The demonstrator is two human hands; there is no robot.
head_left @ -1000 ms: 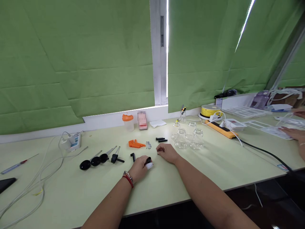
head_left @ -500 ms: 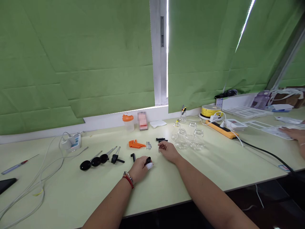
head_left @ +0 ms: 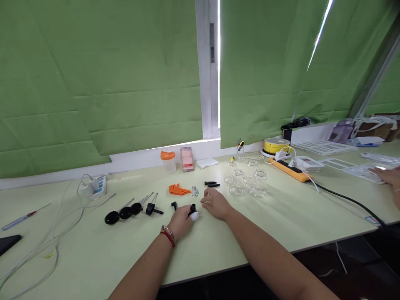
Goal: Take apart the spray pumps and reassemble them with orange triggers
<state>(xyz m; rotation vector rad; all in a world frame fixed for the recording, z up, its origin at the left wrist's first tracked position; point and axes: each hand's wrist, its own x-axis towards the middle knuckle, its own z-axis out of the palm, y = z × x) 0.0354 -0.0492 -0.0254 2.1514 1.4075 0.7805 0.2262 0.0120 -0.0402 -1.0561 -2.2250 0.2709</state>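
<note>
My left hand (head_left: 182,219) is closed around a short black tubular part (head_left: 192,208), its open end facing up; white wrapping covers the thumb. Just to the right, my right hand (head_left: 216,202) hovers low with thumb and fingertips close together; anything in that pinch is too small to make out. A black crank-shaped piece (head_left: 174,205) lies behind my left hand. Beyond the hands are orange handles (head_left: 178,189), short metal pins (head_left: 195,191) and black ribbed rods (head_left: 212,184). On the left lie black round caps with metal shafts (head_left: 125,211) and a similar black piece with a side arm (head_left: 153,208).
Several clear glass jars (head_left: 238,183) stand right of centre. Behind are an orange-lidded cup (head_left: 168,161), a pink box (head_left: 187,159) and a yellow spool (head_left: 276,146). An orange power strip (head_left: 290,170) lies right; white cables (head_left: 61,216) cross the left. Another person's hand (head_left: 389,176) is far right.
My right hand first shifted slightly right near a tiny ring-like piece, then came back left, closer to the black part. My left hand has barely moved and keeps its hold.
</note>
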